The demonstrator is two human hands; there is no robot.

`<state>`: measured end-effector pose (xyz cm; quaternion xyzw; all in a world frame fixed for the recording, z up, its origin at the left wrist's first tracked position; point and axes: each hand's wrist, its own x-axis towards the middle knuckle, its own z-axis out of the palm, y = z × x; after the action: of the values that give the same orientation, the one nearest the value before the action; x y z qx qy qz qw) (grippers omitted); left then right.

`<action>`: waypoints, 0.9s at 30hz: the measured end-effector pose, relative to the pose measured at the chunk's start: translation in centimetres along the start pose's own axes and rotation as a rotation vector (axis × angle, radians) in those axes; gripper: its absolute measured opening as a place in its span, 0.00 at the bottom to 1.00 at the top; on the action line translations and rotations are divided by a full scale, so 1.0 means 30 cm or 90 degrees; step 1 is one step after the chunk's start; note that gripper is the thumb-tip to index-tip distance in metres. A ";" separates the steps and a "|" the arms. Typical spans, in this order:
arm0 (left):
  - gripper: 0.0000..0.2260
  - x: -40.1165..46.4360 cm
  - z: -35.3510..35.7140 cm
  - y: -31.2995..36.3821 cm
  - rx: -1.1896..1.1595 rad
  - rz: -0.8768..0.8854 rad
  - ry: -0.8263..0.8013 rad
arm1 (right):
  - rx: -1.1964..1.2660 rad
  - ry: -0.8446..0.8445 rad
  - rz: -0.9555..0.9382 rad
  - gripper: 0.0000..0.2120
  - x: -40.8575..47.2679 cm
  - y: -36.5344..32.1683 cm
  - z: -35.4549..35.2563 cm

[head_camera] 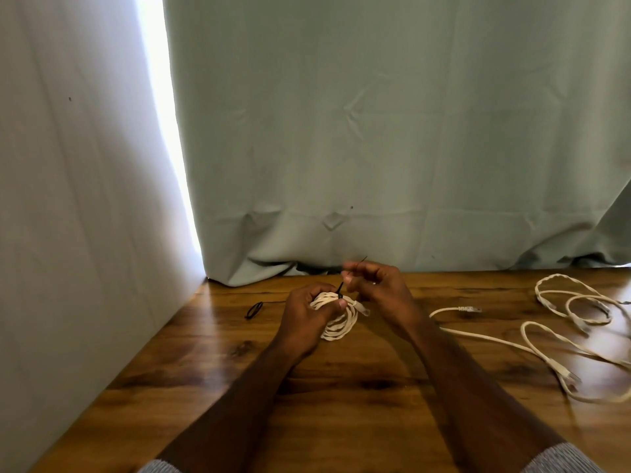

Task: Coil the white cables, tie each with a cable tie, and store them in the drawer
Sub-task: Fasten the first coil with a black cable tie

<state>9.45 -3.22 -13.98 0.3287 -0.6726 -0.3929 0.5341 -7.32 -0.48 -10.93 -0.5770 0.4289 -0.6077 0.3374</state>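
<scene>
A coiled white cable (338,325) sits just above the wooden table, gripped at its upper edge by my left hand (309,315). A thin black cable tie (340,288) wraps the coil near my left thumb. Its tail runs up into my right hand (375,285), whose fingers pinch it, and the tip pokes out above the fingers. Loose white cables (553,339) with plug ends lie uncoiled to the right. No drawer is in view.
A small black looped tie (254,309) lies on the table (341,404) left of my hands. A pale green curtain (375,148) hangs along the table's back edge. A white wall (85,199) borders the left side.
</scene>
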 end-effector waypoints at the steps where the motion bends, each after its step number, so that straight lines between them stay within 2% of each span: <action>1: 0.07 -0.001 0.002 0.000 0.002 0.005 -0.005 | -0.036 -0.006 0.000 0.09 0.000 0.008 0.001; 5: 0.07 -0.005 0.004 0.002 0.004 0.020 -0.011 | -0.059 -0.009 -0.022 0.07 -0.001 0.006 0.016; 10: 0.05 -0.014 0.024 0.032 -0.026 0.050 -0.002 | -0.036 0.012 -0.001 0.10 0.000 0.001 0.046; 20: 0.02 -0.002 0.034 0.059 0.011 0.018 0.015 | -0.044 0.058 -0.068 0.11 0.004 -0.005 0.058; 27: 0.04 -0.004 0.030 0.056 0.148 0.090 0.000 | -0.067 0.083 -0.097 0.10 -0.002 0.014 0.068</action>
<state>8.55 -2.15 -12.67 0.3401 -0.7352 -0.2738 0.5186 -5.34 -0.86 -11.41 -0.5842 0.4361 -0.6445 0.2306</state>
